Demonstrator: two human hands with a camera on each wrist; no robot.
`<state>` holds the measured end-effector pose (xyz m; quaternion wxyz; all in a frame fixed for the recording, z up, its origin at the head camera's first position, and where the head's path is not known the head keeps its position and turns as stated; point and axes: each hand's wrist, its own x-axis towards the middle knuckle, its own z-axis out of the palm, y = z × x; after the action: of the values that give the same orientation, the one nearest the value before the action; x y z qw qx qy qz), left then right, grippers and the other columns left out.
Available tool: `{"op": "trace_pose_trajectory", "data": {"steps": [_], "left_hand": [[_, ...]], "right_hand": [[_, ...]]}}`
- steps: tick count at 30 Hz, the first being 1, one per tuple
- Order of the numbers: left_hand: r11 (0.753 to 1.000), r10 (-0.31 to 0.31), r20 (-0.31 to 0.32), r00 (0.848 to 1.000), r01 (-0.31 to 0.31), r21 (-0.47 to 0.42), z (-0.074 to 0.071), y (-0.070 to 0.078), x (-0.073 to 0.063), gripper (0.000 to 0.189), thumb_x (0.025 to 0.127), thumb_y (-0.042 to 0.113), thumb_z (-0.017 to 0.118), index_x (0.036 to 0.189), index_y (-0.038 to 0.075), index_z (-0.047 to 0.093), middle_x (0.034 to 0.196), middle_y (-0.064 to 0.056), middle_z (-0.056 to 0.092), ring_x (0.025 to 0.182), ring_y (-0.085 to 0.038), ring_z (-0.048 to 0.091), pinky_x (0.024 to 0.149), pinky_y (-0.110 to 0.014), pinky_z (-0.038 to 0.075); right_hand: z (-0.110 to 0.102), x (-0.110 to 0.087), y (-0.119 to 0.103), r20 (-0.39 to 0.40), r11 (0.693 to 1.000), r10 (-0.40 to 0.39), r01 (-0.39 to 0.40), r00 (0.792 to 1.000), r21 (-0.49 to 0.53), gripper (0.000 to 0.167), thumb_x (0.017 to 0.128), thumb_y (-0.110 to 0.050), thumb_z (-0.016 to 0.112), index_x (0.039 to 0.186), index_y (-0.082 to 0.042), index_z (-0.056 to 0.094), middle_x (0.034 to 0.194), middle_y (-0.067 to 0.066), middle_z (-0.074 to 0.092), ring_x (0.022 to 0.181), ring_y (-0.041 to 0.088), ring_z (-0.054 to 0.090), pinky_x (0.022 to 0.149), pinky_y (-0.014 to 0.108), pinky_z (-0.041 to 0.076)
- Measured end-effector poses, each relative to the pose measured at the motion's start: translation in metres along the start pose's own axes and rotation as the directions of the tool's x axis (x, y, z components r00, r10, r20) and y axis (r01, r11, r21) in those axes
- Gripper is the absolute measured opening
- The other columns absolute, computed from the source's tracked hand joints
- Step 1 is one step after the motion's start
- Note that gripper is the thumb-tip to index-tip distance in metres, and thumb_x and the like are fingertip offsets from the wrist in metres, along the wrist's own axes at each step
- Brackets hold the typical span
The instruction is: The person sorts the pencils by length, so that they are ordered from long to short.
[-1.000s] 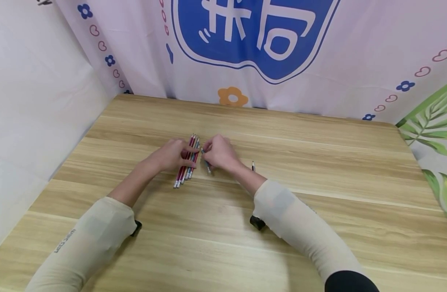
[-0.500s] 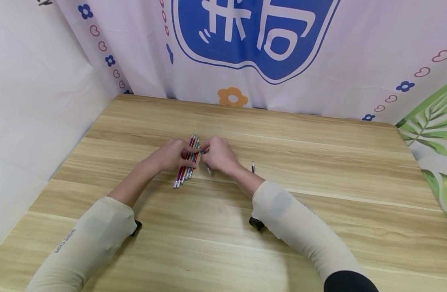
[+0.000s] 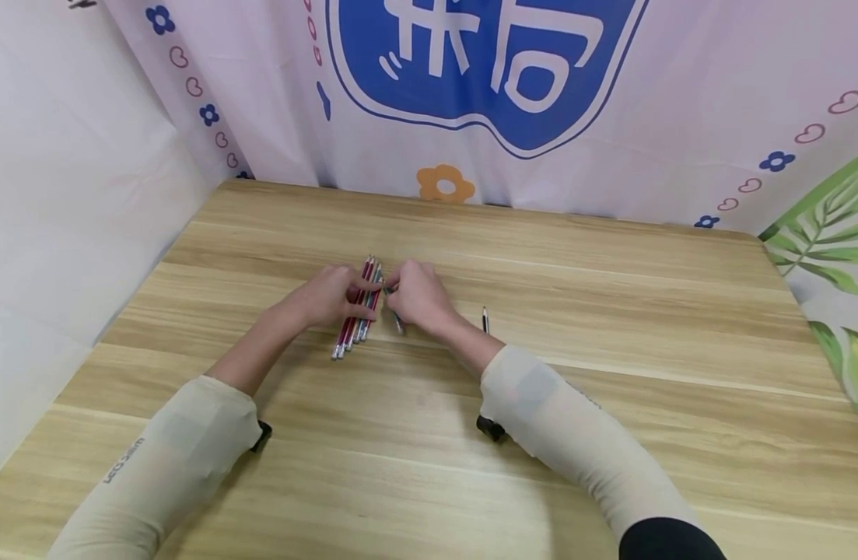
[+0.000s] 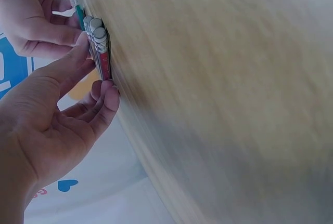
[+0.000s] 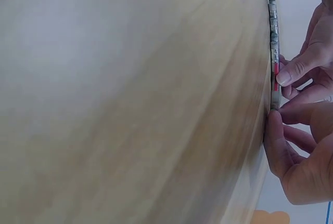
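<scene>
In the head view, a slanted row of several pencils [image 3: 348,336], red, yellow and blue with silver eraser ends, lies on the table. My left hand [image 3: 321,295] reaches over the row and holds it between thumb and fingers. The left wrist view shows the eraser ends of these pencils [image 4: 100,36] bunched beside the left thumb. Just right of the row, my right hand [image 3: 421,295] pinches a blue-green pencil [image 3: 398,323], its eraser end pointing toward me. Its tip is close to the row, partly covered by the fingers. A green pencil [image 4: 79,15] shows by the right hand.
A dark pencil [image 3: 485,320] lies to the right, its lower part hidden behind the right forearm. The wood-grain table [image 3: 611,311] ends at a printed cloth [image 3: 274,93] at the back and a white wall [image 3: 71,194] at left.
My right hand and forearm have shifted slightly left, closer to the row, showing more of the dark pencil. My left hand and the row stay in place.
</scene>
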<state>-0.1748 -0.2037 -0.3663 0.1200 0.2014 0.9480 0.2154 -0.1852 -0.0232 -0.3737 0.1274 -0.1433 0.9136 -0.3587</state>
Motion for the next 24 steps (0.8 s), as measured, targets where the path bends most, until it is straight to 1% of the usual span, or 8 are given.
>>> {"op": "trace_pose_trajectory", "data": {"steps": [3,6,8,11,14,16,18,24], "left_hand": [[1.0,0.0,0.0,1.0,0.0,0.01,-0.0009,0.0003,0.0001,0.052,0.087,0.019,0.085,0.132,0.0,0.067,0.122,-0.024,0.07,0.089,-0.025,0.057,0.08,-0.041,0.047],[1.0,-0.002,0.006,1.0,0.002,0.011,-0.0014,0.0006,0.0001,0.052,0.088,0.02,0.085,0.132,0.0,0.066,0.123,-0.025,0.069,0.09,-0.026,0.058,0.081,-0.041,0.048],[1.0,-0.001,0.008,1.0,0.001,0.01,-0.0016,0.0008,0.0,0.052,0.088,0.02,0.085,0.132,-0.001,0.066,0.124,-0.025,0.069,0.091,-0.026,0.059,0.081,-0.041,0.049],[1.0,0.002,0.007,1.0,-0.002,0.006,-0.0016,0.0008,-0.0003,0.052,0.088,0.02,0.085,0.133,-0.001,0.066,0.126,-0.025,0.068,0.091,-0.025,0.06,0.08,-0.04,0.049],[1.0,0.006,0.003,1.0,-0.006,-0.001,-0.0016,0.001,-0.0008,0.052,0.088,0.019,0.085,0.132,0.0,0.067,0.127,-0.025,0.068,0.089,-0.025,0.059,0.078,-0.039,0.048],[1.0,0.006,0.002,1.0,-0.006,-0.003,-0.0015,0.0008,-0.0009,0.052,0.088,0.019,0.085,0.132,0.0,0.067,0.126,-0.025,0.069,0.087,-0.024,0.058,0.077,-0.038,0.047],[1.0,0.003,0.003,1.0,-0.003,-0.006,-0.0015,0.0004,-0.001,0.051,0.088,0.019,0.085,0.133,0.0,0.067,0.125,-0.025,0.069,0.084,-0.023,0.057,0.075,-0.037,0.047],[1.0,-0.004,0.011,1.0,0.004,-0.017,-0.0019,-0.0005,-0.0011,0.052,0.089,0.02,0.084,0.133,0.0,0.066,0.125,-0.025,0.069,0.08,-0.021,0.057,0.073,-0.035,0.047]], "right_hand": [[-0.0004,-0.0001,0.0005,-0.005,1.0,-0.006,0.006,1.0,0.005,0.031,0.087,0.0,0.074,0.117,-0.005,0.078,0.119,0.013,0.075,0.068,0.013,0.066,0.057,0.021,0.051],[-0.0007,-0.0001,0.0014,-0.015,1.0,-0.01,0.01,1.0,0.004,0.031,0.086,0.0,0.074,0.116,-0.005,0.078,0.12,0.013,0.075,0.077,0.014,0.069,0.064,0.021,0.054],[-0.001,-0.0003,0.0022,-0.017,1.0,-0.011,0.011,1.0,0.011,0.03,0.086,-0.001,0.074,0.116,-0.004,0.078,0.118,0.013,0.075,0.08,0.015,0.069,0.065,0.021,0.055],[-0.0011,-0.0003,0.0036,-0.008,0.999,-0.013,0.014,1.0,0.037,0.029,0.087,0.0,0.073,0.117,-0.003,0.077,0.115,0.013,0.076,0.075,0.014,0.069,0.062,0.021,0.055],[-0.0021,-0.0009,0.0048,0.023,0.996,-0.004,0.002,1.0,0.091,0.029,0.09,0.001,0.072,0.12,-0.001,0.075,0.111,0.016,0.076,0.064,0.014,0.069,0.056,0.023,0.056],[-0.0029,-0.0015,0.0056,0.044,0.991,0.003,-0.009,0.999,0.132,0.029,0.092,0.002,0.071,0.121,0.001,0.073,0.109,0.018,0.076,0.06,0.015,0.069,0.054,0.023,0.057],[-0.0039,-0.0021,0.0061,0.061,0.986,0.006,-0.016,0.998,0.165,0.03,0.093,0.003,0.07,0.122,0.001,0.073,0.108,0.019,0.076,0.06,0.015,0.069,0.055,0.024,0.058],[-0.007,-0.0044,0.0061,0.084,0.98,0.006,-0.022,0.996,0.197,0.033,0.089,0.008,0.07,0.122,0.002,0.073,0.104,0.018,0.076,0.061,0.018,0.069,0.056,0.027,0.059]]}}
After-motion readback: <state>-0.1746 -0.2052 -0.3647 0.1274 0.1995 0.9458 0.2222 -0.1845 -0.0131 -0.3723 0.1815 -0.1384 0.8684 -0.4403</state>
